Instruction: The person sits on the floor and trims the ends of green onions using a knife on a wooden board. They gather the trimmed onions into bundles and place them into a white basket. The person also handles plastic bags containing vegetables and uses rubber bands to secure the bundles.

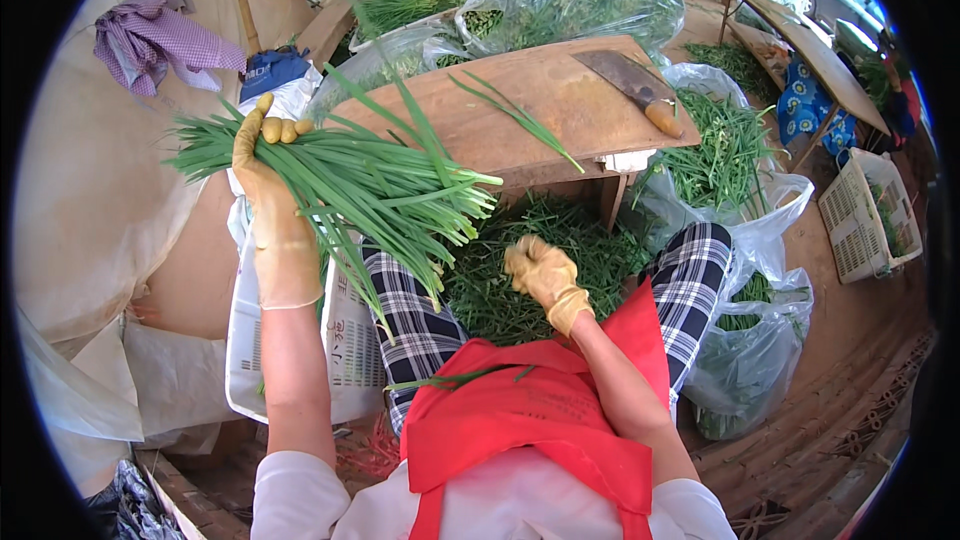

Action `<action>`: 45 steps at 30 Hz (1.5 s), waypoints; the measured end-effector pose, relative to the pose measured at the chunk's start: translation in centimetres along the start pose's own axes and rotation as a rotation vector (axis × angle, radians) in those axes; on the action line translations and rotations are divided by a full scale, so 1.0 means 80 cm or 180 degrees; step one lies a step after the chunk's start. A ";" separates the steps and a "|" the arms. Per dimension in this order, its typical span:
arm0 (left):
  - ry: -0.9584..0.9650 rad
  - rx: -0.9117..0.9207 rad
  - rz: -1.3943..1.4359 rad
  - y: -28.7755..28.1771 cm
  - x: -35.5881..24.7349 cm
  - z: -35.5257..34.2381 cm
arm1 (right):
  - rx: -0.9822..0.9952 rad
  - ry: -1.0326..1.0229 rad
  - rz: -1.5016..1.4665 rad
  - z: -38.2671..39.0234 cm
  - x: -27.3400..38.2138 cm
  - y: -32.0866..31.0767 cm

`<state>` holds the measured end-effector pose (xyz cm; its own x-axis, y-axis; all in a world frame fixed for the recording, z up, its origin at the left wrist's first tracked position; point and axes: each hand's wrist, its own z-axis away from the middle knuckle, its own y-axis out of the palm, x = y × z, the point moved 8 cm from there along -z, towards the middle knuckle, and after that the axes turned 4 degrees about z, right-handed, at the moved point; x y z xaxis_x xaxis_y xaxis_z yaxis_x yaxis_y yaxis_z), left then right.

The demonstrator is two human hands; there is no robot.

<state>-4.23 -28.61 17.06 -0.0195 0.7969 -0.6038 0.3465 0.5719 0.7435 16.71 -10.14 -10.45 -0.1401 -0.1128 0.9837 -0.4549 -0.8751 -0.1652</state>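
Held greens [372, 185], wooden bench [550, 78], sheeted wall [110, 190]

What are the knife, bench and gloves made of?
Knife: probably steel, dull and stained; its handle looks like wood, tan and rounded.
Bench: likely wood, matte and worn; brown, with scuffs.
Gloves: thin rubber or latex, perhaps; yellowish, with wrinkles.

"How's the light?"
"Bright, soft daylight, palest at the upper right. The large clear plastic bag [590, 0] at the back catches white glare, and shade gathers under the brown wooden surface [585, 115]."
"And sharpness?"
"The long-leaved green bundle [365, 175] is fairly crisp; the yellow-gloved right grip [542, 273] looks slightly smeared. Straight edges bend towards the black round border, tinged with blue fringing."
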 end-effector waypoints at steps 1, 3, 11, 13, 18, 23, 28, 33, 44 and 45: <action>-0.0013 0.0035 0.0033 -0.006 -0.001 -0.003 | 0.0644 0.0234 -0.0847 0.008 -0.002 0.024; -0.0032 0.0050 0.0027 -0.009 0.000 0.000 | 0.1011 -0.0465 -0.0278 0.032 0.031 0.052; -0.0204 0.0327 0.0085 0.022 0.029 0.011 | -0.0711 -0.1934 -0.0698 0.026 0.118 0.059; -0.0204 0.0156 0.0024 0.019 0.031 0.014 | -0.0475 -0.2012 -0.0678 0.034 0.135 0.046; -0.0184 0.0193 0.0014 0.016 0.030 0.011 | -0.0424 -0.0994 -0.0509 0.036 0.120 0.024; -0.0052 0.0417 0.0027 0.005 0.010 -0.007 | -0.0415 -0.0215 -0.2733 0.023 0.032 0.005; 0.0024 0.0089 0.0187 0.007 -0.005 -0.001 | -0.1045 0.0493 -0.2851 0.009 -0.030 -0.046; -0.0061 0.0208 -0.0195 0.009 0.013 0.002 | -0.1805 -0.2407 0.0869 0.063 0.191 -0.067; -0.0398 0.0140 0.0055 0.001 0.032 0.011 | -0.0874 -0.1194 -0.3172 0.012 0.109 -0.099; -0.0326 0.0177 0.0022 0.000 0.025 0.009 | -0.0768 -0.1161 -0.3744 0.005 0.082 -0.112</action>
<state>-3.56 -27.15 15.67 0.0780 0.7750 -0.6271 0.3980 0.5525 0.7323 20.22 -3.26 -2.52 0.6928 0.5195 0.5002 -0.2938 -0.4301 0.8536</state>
